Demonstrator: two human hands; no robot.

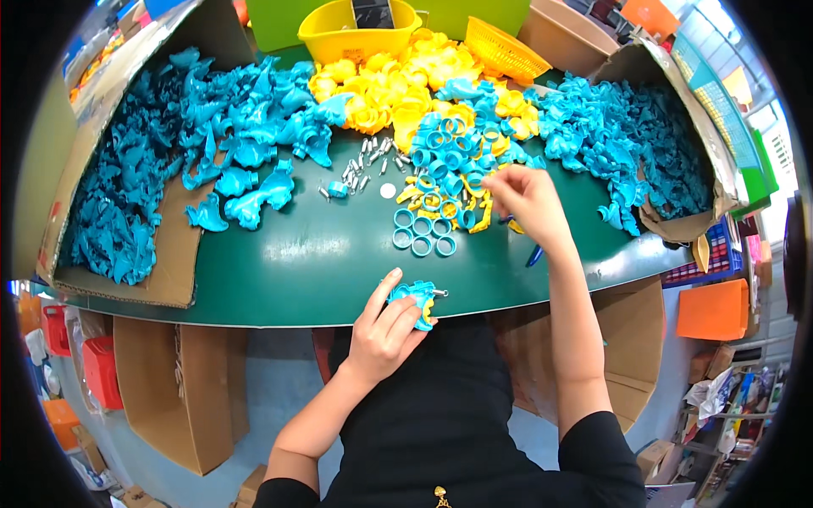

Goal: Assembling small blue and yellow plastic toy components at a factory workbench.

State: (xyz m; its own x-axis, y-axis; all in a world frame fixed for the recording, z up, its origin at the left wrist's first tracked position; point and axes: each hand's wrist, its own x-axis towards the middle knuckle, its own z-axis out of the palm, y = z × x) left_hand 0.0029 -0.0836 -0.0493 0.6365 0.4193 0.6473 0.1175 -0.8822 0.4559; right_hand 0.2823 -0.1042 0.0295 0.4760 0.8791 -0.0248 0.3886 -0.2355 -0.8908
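My left hand (385,330) is at the table's near edge, closed around a blue plastic shell part (412,292). A small yellow piece (426,315) sits in that part, and a metal spring (440,293) sticks out from its right side. Farther right, my right hand (530,201) hovers by the pile of blue rings (453,157), its thumb and fingers drawn into a pinch. Whatever is between those fingertips is too small to make out. Small yellow pieces (481,222) lie just left of it, and several rings (422,227) stand together in a cluster nearer me.
Blue shell parts fill open cardboard boxes on the left (182,245) and right (688,227). Yellow shells (381,89) heap at the back beneath a yellow basin (326,34). Loose metal springs (364,161) lie mid-table. A blue pen-like tool (534,256) rests below my right wrist.
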